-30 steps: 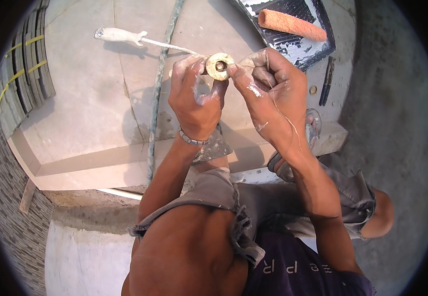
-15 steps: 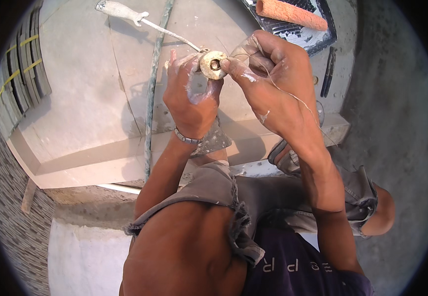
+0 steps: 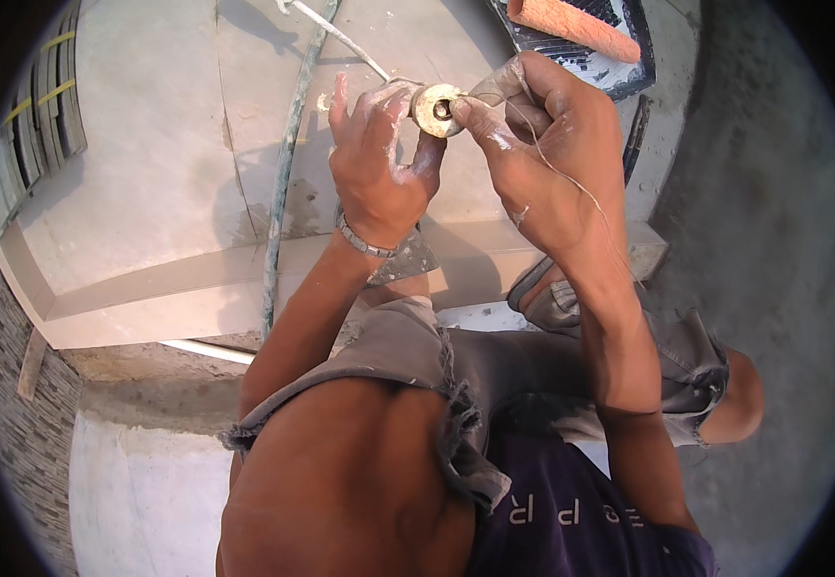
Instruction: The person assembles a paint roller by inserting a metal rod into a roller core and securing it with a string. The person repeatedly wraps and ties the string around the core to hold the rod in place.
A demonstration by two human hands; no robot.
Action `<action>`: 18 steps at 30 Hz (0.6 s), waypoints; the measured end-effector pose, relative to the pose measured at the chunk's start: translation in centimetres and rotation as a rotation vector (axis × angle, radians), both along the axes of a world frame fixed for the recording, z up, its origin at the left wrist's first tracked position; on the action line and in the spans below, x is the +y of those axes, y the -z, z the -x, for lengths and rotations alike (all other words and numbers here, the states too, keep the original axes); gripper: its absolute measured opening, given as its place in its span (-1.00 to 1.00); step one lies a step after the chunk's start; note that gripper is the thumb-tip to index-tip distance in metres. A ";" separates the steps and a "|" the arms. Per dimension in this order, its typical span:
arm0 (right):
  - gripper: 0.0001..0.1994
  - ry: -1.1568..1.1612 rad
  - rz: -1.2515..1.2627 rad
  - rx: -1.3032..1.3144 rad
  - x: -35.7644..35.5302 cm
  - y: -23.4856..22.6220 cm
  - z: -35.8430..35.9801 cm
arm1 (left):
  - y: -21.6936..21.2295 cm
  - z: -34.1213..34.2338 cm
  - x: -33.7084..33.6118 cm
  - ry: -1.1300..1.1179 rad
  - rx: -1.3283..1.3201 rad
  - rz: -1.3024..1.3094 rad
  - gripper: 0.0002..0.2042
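My left hand (image 3: 384, 183), flecked with white paint, closes its fingers round the end of a paint roller frame. The frame's round cream end cap (image 3: 425, 117), with a dark hole in its middle, faces me. Its white-coated rod (image 3: 348, 40) runs to the upper left; the handle is outside the picture. At the cap's hole, my right hand (image 3: 566, 144) pinches a thin string (image 3: 583, 188) between thumb and forefinger. The string loops over the right hand and trails down along the forearm. How far it enters the hole I cannot make out.
An orange roller sleeve (image 3: 576, 31) rests on a black paint tray (image 3: 636, 72). Left of my hands, a stained pole (image 3: 287, 178) crosses the tiled ledge (image 3: 148, 288). Below my left wrist lies a metal blade (image 3: 417, 258). Strapped tiles (image 3: 47, 125) stand far left.
Both hands, with the frame and string, sit slightly higher and further right in the picture. The view has shifted, and the frame's white handle has passed out at the top.
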State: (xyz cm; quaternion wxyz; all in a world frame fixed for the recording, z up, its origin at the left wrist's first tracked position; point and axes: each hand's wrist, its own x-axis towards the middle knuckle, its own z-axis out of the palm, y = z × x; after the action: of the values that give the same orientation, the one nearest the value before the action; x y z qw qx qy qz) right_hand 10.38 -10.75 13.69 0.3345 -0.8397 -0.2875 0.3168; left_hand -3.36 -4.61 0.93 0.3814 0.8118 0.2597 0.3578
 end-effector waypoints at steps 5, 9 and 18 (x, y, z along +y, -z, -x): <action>-0.78 -0.053 0.095 0.035 0.2 -0.5 -0.3 | -2.2 0.9 0.0 -0.007 -0.044 0.302 -0.60; -0.76 0.036 0.069 0.179 0.3 -1.0 0.7 | -4.6 0.8 0.1 -0.067 0.065 0.684 -0.66; -0.74 -0.252 -0.044 0.464 -0.3 0.0 -2.0 | -5.9 1.5 0.7 -0.047 -0.002 0.837 -0.70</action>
State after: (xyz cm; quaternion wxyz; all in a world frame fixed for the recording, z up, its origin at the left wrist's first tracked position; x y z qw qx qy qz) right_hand 12.36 -11.01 13.73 0.3675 -0.6946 -0.3120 0.5339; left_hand -4.87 -3.87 6.78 0.6704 0.5803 0.4007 0.2308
